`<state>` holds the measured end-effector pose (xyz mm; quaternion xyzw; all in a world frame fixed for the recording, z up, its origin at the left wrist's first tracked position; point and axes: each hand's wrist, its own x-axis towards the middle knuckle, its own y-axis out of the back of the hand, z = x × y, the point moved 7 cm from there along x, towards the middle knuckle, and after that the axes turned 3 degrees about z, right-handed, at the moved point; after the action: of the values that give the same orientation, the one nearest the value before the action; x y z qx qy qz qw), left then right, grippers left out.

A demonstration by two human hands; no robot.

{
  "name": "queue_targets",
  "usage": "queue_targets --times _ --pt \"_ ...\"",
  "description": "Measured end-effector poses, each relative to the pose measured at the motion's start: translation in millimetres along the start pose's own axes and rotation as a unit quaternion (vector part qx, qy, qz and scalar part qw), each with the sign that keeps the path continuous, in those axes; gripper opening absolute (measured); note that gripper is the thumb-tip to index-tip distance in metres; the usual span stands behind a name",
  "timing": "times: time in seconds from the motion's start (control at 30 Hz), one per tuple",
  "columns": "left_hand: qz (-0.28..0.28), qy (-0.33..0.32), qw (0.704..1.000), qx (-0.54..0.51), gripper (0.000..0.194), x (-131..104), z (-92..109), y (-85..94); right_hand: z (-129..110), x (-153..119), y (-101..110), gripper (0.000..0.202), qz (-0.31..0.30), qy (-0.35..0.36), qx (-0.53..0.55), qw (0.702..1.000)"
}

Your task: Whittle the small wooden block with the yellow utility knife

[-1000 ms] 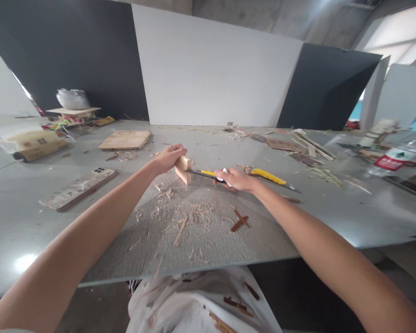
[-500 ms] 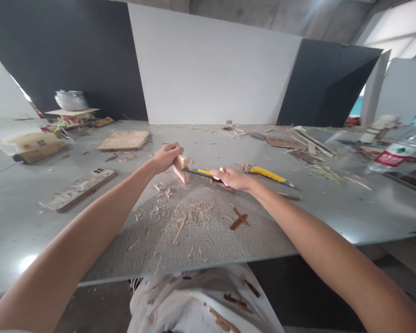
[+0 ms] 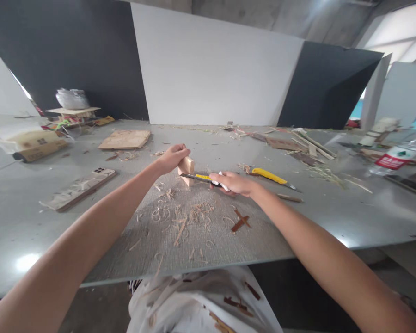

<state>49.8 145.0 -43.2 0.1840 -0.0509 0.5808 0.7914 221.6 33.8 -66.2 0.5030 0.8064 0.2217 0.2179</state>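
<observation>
Reaching farther across a pale, squared wooden block (image 3: 187, 165) than half a second ago, a black-and-yellow knife (image 3: 202, 177) with a narrow dark blade is pointing toward nine o'clock, the right hand (image 3: 234, 181) closing its fingers around the handle; the left hand (image 3: 175, 157) is gripping the block's upper end, while thin, curled wood shavings (image 3: 197, 212) are lying at its six o'clock

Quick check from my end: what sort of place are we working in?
Probably a woodworking or craft workspace: curled wood shavings litter the table, a yellow-handled knife lies there, and the left hand holds a wooden block while the right hand grips a cutter.
</observation>
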Motion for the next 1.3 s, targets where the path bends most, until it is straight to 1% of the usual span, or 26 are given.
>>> queue_targets --times 0.1,0.2,0.33,0.5,0.77,0.83,0.93,1.03,1.13,1.3 --pt "0.003 0.000 1.000 -0.001 0.026 0.4 -1.3 1.1 0.3 -6.0 16.3 0.056 0.054 0.034 -0.083 0.994" --pt "-0.001 0.003 1.000 -0.002 0.026 0.8 -3.1 1.4 3.9 -3.7 24.2 0.058 0.069 0.031 -0.138 0.988" --pt "-0.010 0.002 1.000 -0.010 0.028 0.1 -3.1 1.0 6.8 2.1 23.4 0.059 0.055 0.026 -0.150 0.987" --pt "-0.022 0.007 0.999 -0.024 0.029 -1.3 -2.5 0.5 6.5 0.9 18.8 0.059 0.042 0.012 -0.152 0.987" --pt "-0.012 0.023 0.998 -0.049 0.031 -0.7 -5.7 1.7 7.8 2.1 17.4 0.057 0.052 -0.035 -0.234 0.970" --pt "-0.011 0.018 0.999 -0.048 0.031 -1.6 -3.4 1.0 8.0 1.9 16.9 0.056 0.043 -0.028 -0.229 0.972" --pt "-0.019 0.015 0.999 -0.042 0.029 -3.1 0.2 -2.2 8.7 -1.5 19.6 0.054 0.033 -0.016 -0.190 0.981" --pt "-0.019 0.019 0.999 -0.038 0.028 -3.0 0.9 -4.0 9.8 -5.1 26.6 0.055 0.046 -0.005 -0.155 0.987" --pt "0.002 0.024 0.999 -0.035 0.028 -1.3 -1.2 -2.0 11.8 -5.5 31.6 0.054 0.066 -0.005 -0.165 0.984" --pt "0.025 0.032 0.999 -0.025 0.029 0.8 -5.6 1.3 8.7 -5.3 28.9 0.054 0.072 -0.020 -0.204 0.976"
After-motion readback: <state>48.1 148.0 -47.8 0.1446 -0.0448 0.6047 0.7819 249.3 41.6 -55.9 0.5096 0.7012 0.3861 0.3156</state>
